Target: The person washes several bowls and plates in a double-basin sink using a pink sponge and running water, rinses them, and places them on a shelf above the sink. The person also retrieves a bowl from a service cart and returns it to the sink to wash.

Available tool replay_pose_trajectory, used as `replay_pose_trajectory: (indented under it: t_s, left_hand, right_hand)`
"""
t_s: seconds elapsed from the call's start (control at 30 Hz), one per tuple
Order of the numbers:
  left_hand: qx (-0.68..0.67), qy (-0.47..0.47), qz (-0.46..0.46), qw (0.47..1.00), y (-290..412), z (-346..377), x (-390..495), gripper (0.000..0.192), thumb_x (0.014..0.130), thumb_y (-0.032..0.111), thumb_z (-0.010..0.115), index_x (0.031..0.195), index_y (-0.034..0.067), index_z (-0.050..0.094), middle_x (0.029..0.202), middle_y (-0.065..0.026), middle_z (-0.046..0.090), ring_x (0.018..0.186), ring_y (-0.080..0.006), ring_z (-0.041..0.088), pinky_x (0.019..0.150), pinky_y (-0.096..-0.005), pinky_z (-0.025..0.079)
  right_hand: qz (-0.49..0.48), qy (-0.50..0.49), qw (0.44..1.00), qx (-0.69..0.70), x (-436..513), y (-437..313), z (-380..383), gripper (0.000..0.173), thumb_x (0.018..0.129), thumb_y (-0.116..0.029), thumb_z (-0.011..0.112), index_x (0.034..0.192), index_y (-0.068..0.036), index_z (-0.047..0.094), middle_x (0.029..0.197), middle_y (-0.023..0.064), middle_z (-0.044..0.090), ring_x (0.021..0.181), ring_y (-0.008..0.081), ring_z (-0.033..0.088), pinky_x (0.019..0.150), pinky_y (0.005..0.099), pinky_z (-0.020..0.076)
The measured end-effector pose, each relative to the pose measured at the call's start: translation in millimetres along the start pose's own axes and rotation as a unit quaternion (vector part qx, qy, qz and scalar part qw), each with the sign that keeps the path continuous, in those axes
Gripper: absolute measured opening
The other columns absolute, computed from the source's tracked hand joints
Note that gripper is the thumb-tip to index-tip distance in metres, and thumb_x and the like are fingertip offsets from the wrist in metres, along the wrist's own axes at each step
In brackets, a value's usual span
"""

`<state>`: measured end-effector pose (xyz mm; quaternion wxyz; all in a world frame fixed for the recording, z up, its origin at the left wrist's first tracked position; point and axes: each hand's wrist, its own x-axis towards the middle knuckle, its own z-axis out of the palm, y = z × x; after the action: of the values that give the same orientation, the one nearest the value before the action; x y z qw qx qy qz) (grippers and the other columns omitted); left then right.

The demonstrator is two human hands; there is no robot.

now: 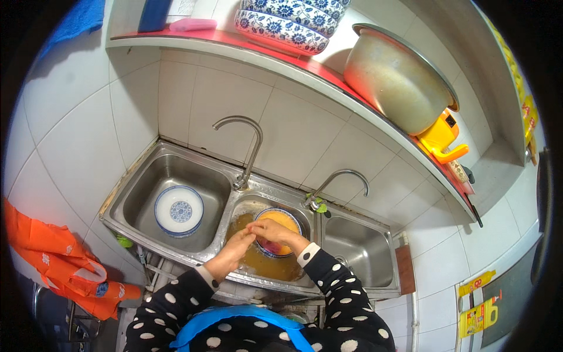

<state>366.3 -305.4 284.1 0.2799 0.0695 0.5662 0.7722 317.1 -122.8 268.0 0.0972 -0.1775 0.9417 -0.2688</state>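
My left hand point(235, 251) and my right hand point(275, 231) meet at the fingertips above the middle basin point(308, 229) of a steel sink. Whether a small thing is held between the fingers is hidden. Beneath my right hand stands a blue-and-white bowl point(300, 221) with an orange-yellow item point(281, 218) and a pink item point(269, 246) inside, perhaps cloths. Murky brownish water point(264, 266) surrounds the bowl. In the left basin point(140, 204) sit white bowls or dishes point(165, 211) with blue rims, seemingly stacked, the top one showing a blue medallion.
Two curved faucets point(259, 141) point(343, 174) rise behind the basins. The right basin point(374, 259) lies beyond. Overhead, a red-topped shelf point(220, 37) carries patterned bowls point(281, 31), a large metal pot point(396, 79) and a yellow plastic item point(440, 136). An orange cloth garment point(61, 259) hangs left.
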Motion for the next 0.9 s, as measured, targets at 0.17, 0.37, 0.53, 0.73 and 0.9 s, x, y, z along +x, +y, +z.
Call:
replay_pose_trajectory:
  t_s: [0.17,0.37,0.53,0.73,0.9]
  left_hand:
    - [0.256,-0.034,0.14,0.956,-23,-21,-2,0.036,0.085,0.024,0.053,0.11,-0.001,0.055,0.1,-0.0181,0.062,0.093,-0.027,0.059,0.08,-0.0334,0.045]
    - [0.411,0.115,0.315,0.848,-24,-77,-21,0.024,0.086,0.022,0.05,0.094,0.001,0.06,0.087,-0.019,0.061,0.081,-0.0355,0.059,0.07,-0.0415,0.047]
    - [0.506,0.224,0.249,0.795,-20,-137,-47,0.024,0.086,0.02,0.05,0.071,0.001,0.055,0.069,-0.0185,0.058,0.068,-0.0379,0.056,0.061,-0.046,0.044]
    - [0.557,0.323,0.28,0.712,-29,-148,-33,0.022,0.082,0.019,0.055,0.067,0.004,0.054,0.062,-0.0125,0.056,0.059,-0.0288,0.057,0.054,-0.0385,0.045]
    - [0.571,0.355,0.339,0.659,-34,-143,-29,0.021,0.079,0.018,0.058,0.063,0.007,0.049,0.057,-0.0082,0.052,0.057,-0.0231,0.054,0.053,-0.0348,0.044]
  right_hand:
    - [0.0,-0.022,0.891,-0.454,-6,-23,1,0.029,0.079,-0.029,0.054,0.099,-0.01,0.063,0.091,0.0172,0.063,0.087,0.0328,0.06,0.082,0.0598,0.0368]
    - [-0.117,0.032,0.942,-0.314,46,-55,-7,0.028,0.077,-0.019,0.058,0.101,-0.004,0.058,0.093,0.017,0.061,0.088,0.033,0.058,0.078,0.0403,0.0456]
    - [-0.257,0.007,0.929,-0.266,105,-81,42,0.031,0.077,-0.014,0.059,0.107,-0.004,0.055,0.098,0.014,0.059,0.094,0.031,0.056,0.081,0.0399,0.0446]
    - [-0.201,-0.187,0.842,-0.465,189,-69,112,0.041,0.078,-0.017,0.056,0.117,-0.006,0.047,0.114,0.0111,0.055,0.104,0.0267,0.054,0.085,0.0353,0.0438]
    - [-0.191,-0.225,0.831,-0.471,210,-40,145,0.018,0.075,-0.016,0.055,0.086,-0.008,0.066,0.088,0.0117,0.065,0.083,0.0264,0.063,0.073,0.0381,0.0491]
